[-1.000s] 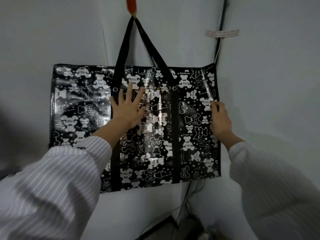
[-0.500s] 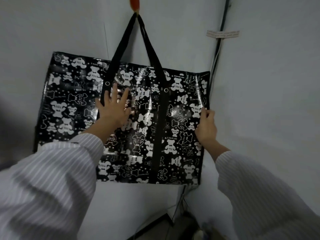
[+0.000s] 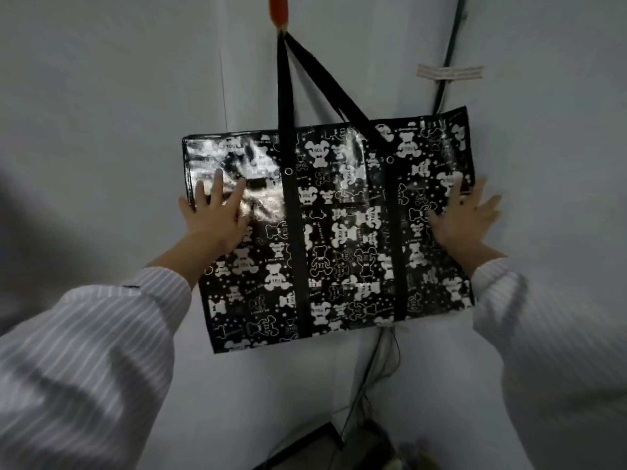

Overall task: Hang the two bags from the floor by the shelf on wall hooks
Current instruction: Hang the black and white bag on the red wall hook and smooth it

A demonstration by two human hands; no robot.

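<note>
A glossy black bag printed with white bears hangs flat against the white wall. Its black straps loop over an orange-red hook at the top of the view. My left hand lies flat on the bag's left part with fingers spread. My right hand rests flat near the bag's right edge, fingers apart too. Neither hand grips anything. Only one bag is in view.
A dark cable runs down the room corner behind the bag, with a paper label taped across it. More cables hang below the bag. A dark object sits on the floor at the bottom.
My left hand slid from the bag's middle to its left part. My right hand opened and now lies flat instead of holding the right edge. The bag sits further right in view.
</note>
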